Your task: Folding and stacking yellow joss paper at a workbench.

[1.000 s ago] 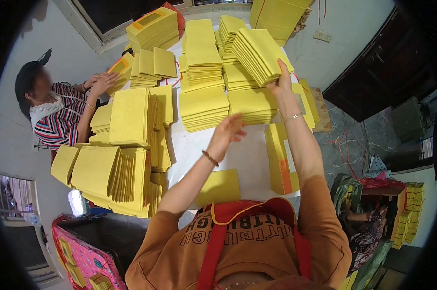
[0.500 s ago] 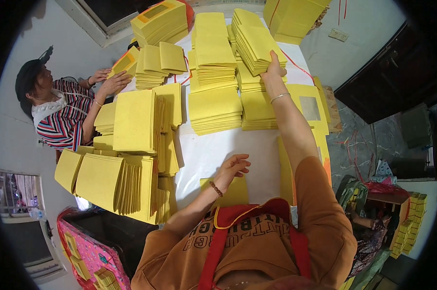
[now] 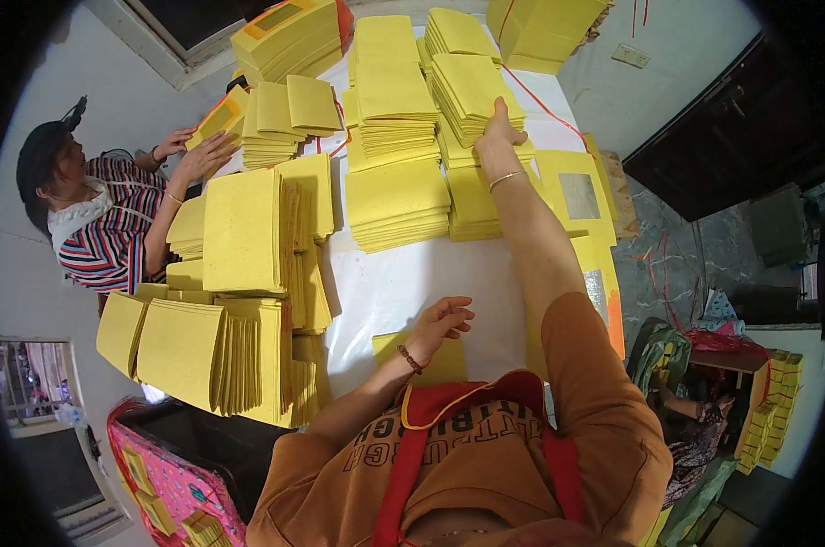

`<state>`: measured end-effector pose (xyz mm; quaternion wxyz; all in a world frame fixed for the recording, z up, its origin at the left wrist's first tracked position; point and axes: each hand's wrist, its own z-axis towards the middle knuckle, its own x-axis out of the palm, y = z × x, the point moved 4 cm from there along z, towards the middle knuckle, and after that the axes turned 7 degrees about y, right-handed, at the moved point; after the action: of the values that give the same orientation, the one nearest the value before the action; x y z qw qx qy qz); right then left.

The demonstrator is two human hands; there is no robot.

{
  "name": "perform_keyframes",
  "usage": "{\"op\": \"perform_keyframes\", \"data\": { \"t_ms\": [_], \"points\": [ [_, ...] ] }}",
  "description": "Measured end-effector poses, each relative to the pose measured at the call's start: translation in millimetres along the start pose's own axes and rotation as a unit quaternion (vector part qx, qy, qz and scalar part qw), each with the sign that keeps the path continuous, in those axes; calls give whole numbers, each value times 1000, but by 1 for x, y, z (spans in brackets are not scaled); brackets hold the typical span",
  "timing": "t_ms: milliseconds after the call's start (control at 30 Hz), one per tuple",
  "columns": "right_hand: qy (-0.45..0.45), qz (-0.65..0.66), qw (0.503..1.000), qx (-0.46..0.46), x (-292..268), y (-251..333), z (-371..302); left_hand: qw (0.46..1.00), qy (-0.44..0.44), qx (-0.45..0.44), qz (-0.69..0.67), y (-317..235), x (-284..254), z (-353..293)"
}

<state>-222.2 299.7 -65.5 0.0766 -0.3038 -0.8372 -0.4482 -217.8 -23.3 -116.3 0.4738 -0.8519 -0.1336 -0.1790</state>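
My right hand (image 3: 501, 137) reaches to the far side of the table, at the near edge of a stack of folded yellow paper bags (image 3: 472, 84). Its thumb points up against the stack and its other fingers show apart, to the right. That stack lies on top of other yellow piles. My left hand (image 3: 441, 326) hovers over the white tabletop (image 3: 403, 283) near my body, holding nothing, its fingers loosely bent and apart. Under the left wrist lies a flat yellow sheet (image 3: 449, 357). A neat stack of yellow bags (image 3: 397, 205) sits between my hands and the far piles.
Tall yellow piles (image 3: 242, 232) crowd the table's left side. Beyond them a co-worker (image 3: 111, 210) handles an orange-edged yellow bag (image 3: 221, 118). Windowed yellow bags (image 3: 576, 196) line the right edge. Another person's arm (image 3: 686, 406) shows beside a wooden box at lower right.
The stack at my right hand has come down and nearer, settling on the pile and separating from the bags behind it. My right hand has drawn slightly nearer. My left hand stays nearly still.
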Motion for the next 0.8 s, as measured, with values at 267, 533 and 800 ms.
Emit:
{"op": "perform_keyframes", "data": {
  "t_ms": [267, 533, 800],
  "points": [
    [-51, -80, 995, -3, 3, 4, 12, 1000, 16, -1, 18, 8, 0, -1],
    [-42, -85, 995, -31, -2, 16, -20, 977, -32, 178, 110, -86, -3, 8],
    [-92, -148, 984, -39, -2, 2, -14, 983, 10, 141, 118, -68, 4, 13]
  ]
}}
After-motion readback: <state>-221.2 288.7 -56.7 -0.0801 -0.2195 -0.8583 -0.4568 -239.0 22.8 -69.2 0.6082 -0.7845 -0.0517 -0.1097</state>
